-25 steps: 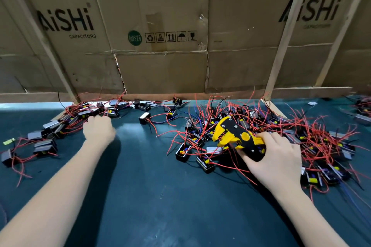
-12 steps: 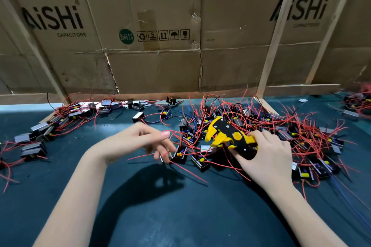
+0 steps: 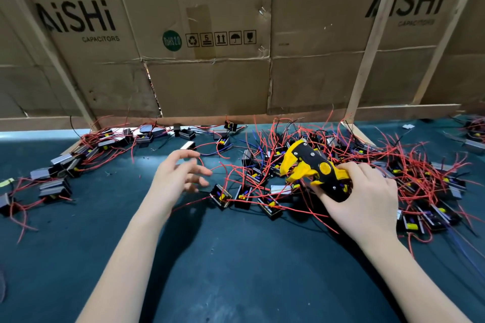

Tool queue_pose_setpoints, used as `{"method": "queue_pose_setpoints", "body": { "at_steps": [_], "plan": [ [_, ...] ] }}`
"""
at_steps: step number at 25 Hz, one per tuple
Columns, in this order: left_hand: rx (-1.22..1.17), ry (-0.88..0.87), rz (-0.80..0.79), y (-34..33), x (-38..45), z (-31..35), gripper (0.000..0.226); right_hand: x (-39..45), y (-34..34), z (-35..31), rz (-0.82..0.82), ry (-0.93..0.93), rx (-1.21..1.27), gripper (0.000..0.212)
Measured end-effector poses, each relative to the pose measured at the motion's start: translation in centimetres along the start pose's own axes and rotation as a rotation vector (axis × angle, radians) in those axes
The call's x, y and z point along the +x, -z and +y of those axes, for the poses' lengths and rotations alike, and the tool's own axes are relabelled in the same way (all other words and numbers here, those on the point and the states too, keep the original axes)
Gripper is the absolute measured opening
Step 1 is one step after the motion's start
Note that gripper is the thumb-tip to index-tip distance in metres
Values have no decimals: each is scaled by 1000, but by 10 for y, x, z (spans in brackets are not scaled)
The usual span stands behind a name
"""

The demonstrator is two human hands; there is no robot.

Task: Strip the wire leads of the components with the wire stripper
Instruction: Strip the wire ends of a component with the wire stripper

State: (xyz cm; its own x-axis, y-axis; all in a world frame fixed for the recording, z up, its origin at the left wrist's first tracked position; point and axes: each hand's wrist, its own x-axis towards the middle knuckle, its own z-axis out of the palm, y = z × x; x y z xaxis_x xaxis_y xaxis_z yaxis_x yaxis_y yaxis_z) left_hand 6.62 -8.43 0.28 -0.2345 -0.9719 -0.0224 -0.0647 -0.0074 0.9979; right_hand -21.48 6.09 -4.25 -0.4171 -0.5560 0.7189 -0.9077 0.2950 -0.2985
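Dozens of components (image 3: pixel 367 178) lie tangled on the desk (image 3: pixel 236 270), right of centre. Right hand (image 3: pixel 364 204) grips the wire stripper (image 3: pixel 315 170) there; left hand (image 3: pixel 178 178) hovers, fingers spread and empty. Best pinch the nearest component (image 3: pixel 221 195) clear before feeding its lead.

On the dark green table (image 3: pixel 236 270), the right hand (image 3: pixel 367 202) grips the yellow and black wire stripper (image 3: pixel 312 168) at 3 o'clock over the pile of components with red leads (image 3: pixel 409 173), while the left hand (image 3: pixel 175 178), fingers spread, hovers just beside a black component (image 3: pixel 221 195) near the centre.
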Motion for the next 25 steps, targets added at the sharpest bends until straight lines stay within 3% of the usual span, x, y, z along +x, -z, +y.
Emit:
{"method": "queue_pose_setpoints", "body": {
  "at_steps": [2, 6, 8, 12, 13, 15, 17, 19, 22, 25],
  "plan": [
    [280, -63, -12, 1, -1, -11, 19, 1, 2, 0, 12, -8, 13, 54],
    [672, -131, -181, -6, -9, -19, 32, 1, 3, -1, 10, -6, 6, 56],
    [745, -233, -247, -7, -12, -14, 30, 0, 3, -1, 12, -4, 6, 54],
    [776, -340, -666, -2, -22, -2, 40, 0, 4, -2, 17, -9, 9, 57],
    [780, -358, -709, -1, -23, 0, 42, 0, 4, -2, 18, -8, 9, 58],
    [715, -440, -602, -1, -22, 3, 31, 0, 4, -1, 22, -1, 14, 56],
    [623, -549, -289, 1, -19, 7, 12, 0, 4, -1, 37, 1, 26, 56],
    [568, -589, -95, 5, -16, 8, 24, 0, 3, -1, 56, -6, 39, 59],
    [586, -355, -288, 5, -21, 10, 61, 2, 2, -1, 87, -1, 50, 60],
    [917, -152, -358, -6, -27, 4, 70, 4, 1, -3, 116, 23, 146, 52]
  ]
}}
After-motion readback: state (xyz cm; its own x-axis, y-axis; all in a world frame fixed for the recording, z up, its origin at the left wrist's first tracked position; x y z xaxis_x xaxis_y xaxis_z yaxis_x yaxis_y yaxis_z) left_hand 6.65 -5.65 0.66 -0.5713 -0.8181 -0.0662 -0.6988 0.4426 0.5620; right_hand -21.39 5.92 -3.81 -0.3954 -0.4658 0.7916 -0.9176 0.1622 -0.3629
